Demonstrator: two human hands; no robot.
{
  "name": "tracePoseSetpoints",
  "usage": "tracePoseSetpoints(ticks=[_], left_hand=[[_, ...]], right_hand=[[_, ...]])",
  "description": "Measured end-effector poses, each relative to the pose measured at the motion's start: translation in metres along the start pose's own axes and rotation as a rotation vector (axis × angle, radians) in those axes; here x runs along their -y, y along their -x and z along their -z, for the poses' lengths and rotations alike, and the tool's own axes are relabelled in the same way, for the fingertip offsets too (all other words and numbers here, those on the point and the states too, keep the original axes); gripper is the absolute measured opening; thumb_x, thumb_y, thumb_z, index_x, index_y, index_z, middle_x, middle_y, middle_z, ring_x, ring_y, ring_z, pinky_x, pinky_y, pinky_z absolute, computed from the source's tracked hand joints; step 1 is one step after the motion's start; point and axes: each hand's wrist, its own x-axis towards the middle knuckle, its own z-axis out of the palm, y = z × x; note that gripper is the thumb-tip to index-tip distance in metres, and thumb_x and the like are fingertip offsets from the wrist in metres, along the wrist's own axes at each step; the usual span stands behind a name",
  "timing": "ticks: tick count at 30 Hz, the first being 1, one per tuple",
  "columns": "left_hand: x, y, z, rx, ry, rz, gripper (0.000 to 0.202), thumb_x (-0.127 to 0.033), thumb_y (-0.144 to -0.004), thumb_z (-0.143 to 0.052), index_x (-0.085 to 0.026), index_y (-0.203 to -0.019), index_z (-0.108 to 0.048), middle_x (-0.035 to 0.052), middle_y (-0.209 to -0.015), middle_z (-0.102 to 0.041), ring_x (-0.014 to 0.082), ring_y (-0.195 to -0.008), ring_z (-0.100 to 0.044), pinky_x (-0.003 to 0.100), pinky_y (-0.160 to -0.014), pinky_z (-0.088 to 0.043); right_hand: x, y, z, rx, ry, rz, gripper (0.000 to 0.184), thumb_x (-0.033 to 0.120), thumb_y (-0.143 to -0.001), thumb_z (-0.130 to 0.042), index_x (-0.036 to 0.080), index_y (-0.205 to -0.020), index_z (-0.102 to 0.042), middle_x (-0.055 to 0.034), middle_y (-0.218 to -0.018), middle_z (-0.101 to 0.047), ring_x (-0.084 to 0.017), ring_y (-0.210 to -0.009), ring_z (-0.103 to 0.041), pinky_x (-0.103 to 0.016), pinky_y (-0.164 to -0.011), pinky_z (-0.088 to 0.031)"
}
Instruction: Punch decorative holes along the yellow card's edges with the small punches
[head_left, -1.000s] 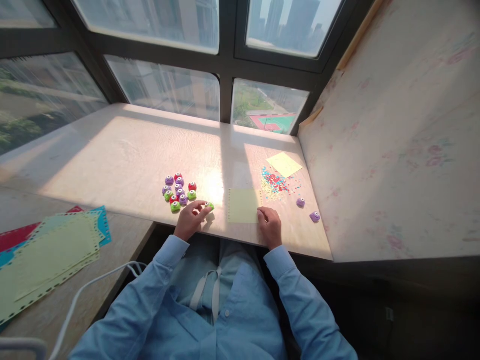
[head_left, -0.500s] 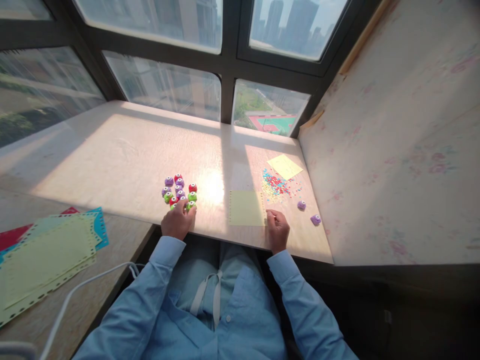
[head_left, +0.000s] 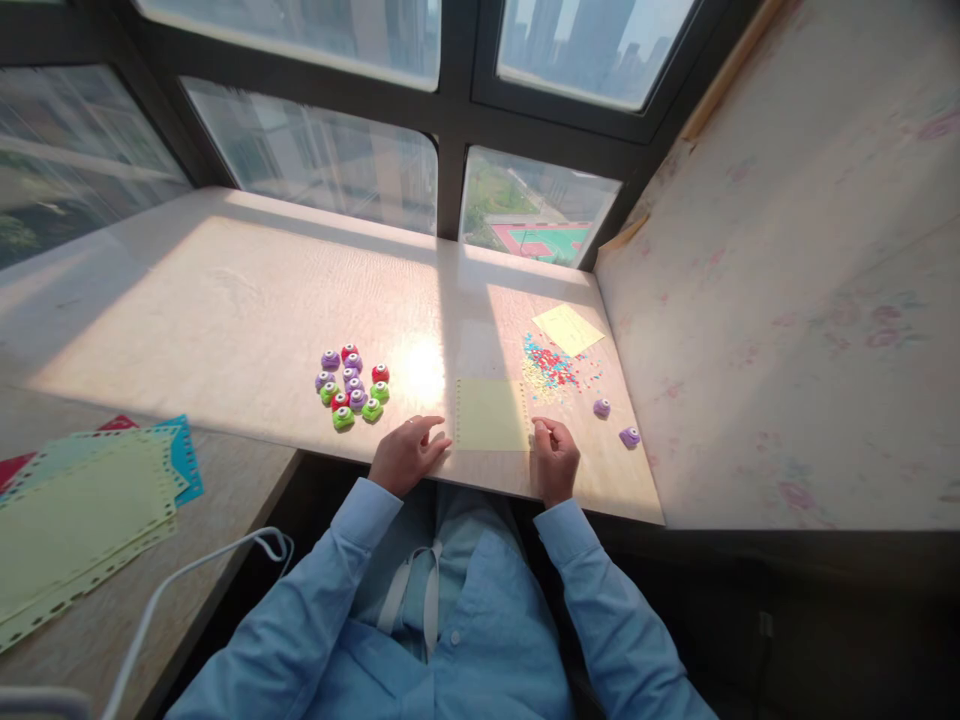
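A pale yellow-green sheet (head_left: 491, 415) with punched notches along its left and right edges lies flat at the front of the sill. Just left of it is my left hand (head_left: 409, 452), open, thumb and fingers apart with nothing between them. My right hand (head_left: 555, 455) rests at the sheet's right edge with curled, closed fingers; whatever they may hold is hidden. Farther left, several small purple, red and green craft punches (head_left: 352, 385) stand in a cluster. Two purple punches (head_left: 601, 408) sit apart to the right of my right hand.
Tiny blue, red and yellow paper bits (head_left: 551, 368) lie scattered beyond the right hand, beside a yellow paper piece (head_left: 568, 330). Coloured notched sheets (head_left: 90, 520) are stacked on the lower left surface, near a white cable (head_left: 187, 575). A floral wall (head_left: 787, 300) borders the right.
My left hand has come away from the punch cluster and moved right toward the sheet, its fingers now spread. My right hand keeps its place. The view has shifted slightly.
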Motion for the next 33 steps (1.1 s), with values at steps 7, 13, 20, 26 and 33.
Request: tracePoseSetpoints(ticks=[7, 13, 20, 26, 33], left_hand=[[-0.009, -0.007, -0.009, 0.110, -0.095, -0.053, 0.015, -0.031, -0.092, -0.061, -0.023, -0.094, -0.073, 0.0050, -0.090, -0.068, 0.0202, -0.088, -0.065, 0.027, -0.070, -0.045], [-0.014, -0.010, -0.006, 0.152, -0.152, -0.053, 0.016, -0.030, -0.093, -0.058, -0.021, -0.092, -0.071, 0.0068, -0.096, -0.069, 0.0215, -0.090, -0.066, 0.029, -0.069, -0.045], [-0.018, -0.007, -0.008, 0.135, -0.218, -0.084, 0.014, -0.025, -0.095, -0.054, -0.018, -0.090, -0.066, 0.0093, -0.095, -0.067, 0.0231, -0.092, -0.064, 0.030, -0.074, -0.047], [-0.003, -0.003, -0.008, 0.043, -0.010, 0.016, 0.017, -0.023, -0.096, -0.047, -0.019, -0.091, -0.062, 0.0078, -0.096, -0.067, 0.0220, -0.085, -0.064, 0.032, -0.074, -0.048], [-0.003, -0.006, -0.004, 0.125, 0.019, -0.075, 0.011, -0.026, -0.088, -0.061, -0.021, -0.093, -0.068, 0.0059, -0.095, -0.066, 0.0200, -0.084, -0.064, 0.031, -0.075, -0.049]], right_hand=[[0.002, 0.000, 0.000, 0.014, 0.014, 0.004, 0.028, 0.041, -0.086, -0.056, 0.018, -0.086, -0.073, -0.0105, -0.096, -0.075, -0.025, -0.093, -0.069, -0.040, -0.086, -0.054], [0.000, 0.000, 0.000, 0.029, 0.014, -0.003, 0.029, 0.042, -0.086, -0.057, 0.018, -0.085, -0.073, -0.0107, -0.096, -0.075, -0.026, -0.092, -0.069, -0.040, -0.083, -0.054], [0.000, 0.000, 0.000, 0.039, 0.022, 0.004, 0.030, 0.043, -0.086, -0.057, 0.018, -0.086, -0.073, -0.0101, -0.095, -0.075, -0.025, -0.088, -0.068, -0.038, -0.079, -0.055], [0.000, 0.000, 0.001, 0.044, 0.039, 0.012, 0.031, 0.043, -0.087, -0.056, 0.018, -0.086, -0.074, -0.0101, -0.094, -0.076, -0.024, -0.087, -0.068, -0.037, -0.078, -0.055], [-0.002, 0.000, 0.001, 0.045, 0.045, 0.013, 0.030, 0.043, -0.087, -0.056, 0.018, -0.087, -0.074, -0.0096, -0.095, -0.076, -0.024, -0.087, -0.069, -0.036, -0.077, -0.055]])
